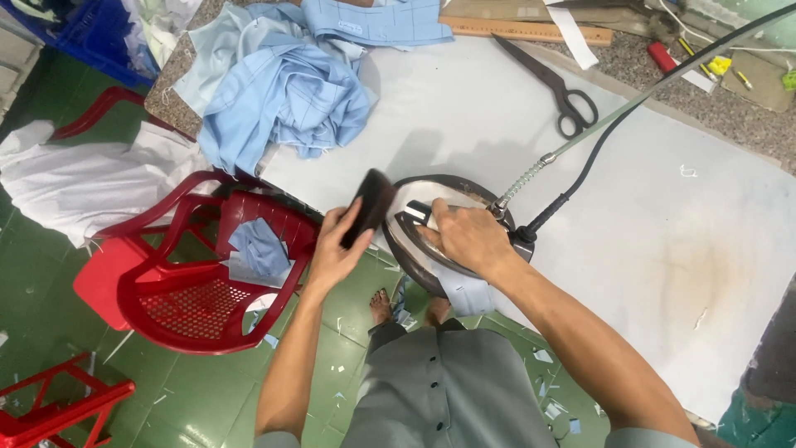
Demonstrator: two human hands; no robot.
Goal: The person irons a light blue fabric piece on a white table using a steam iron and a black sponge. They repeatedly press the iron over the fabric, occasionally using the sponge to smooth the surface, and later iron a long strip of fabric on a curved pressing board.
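My right hand (466, 236) grips the handle of a steam iron (414, 249) that stands at the near edge of the white padded table (663, 232). A pale blue strip of fabric (466, 294) hangs from under the iron over the table edge. My left hand (336, 253) holds a dark oval pad (369, 207) upright, just left of the iron. A black cord and a metal-sheathed hose (531, 174) run from the iron's back up to the right.
Light blue garments (282, 91) are piled at the table's far left. Black scissors (555, 83) and a wooden ruler (522, 31) lie at the back. A red plastic chair (199, 274) with blue fabric pieces stands left of me on the green tiled floor.
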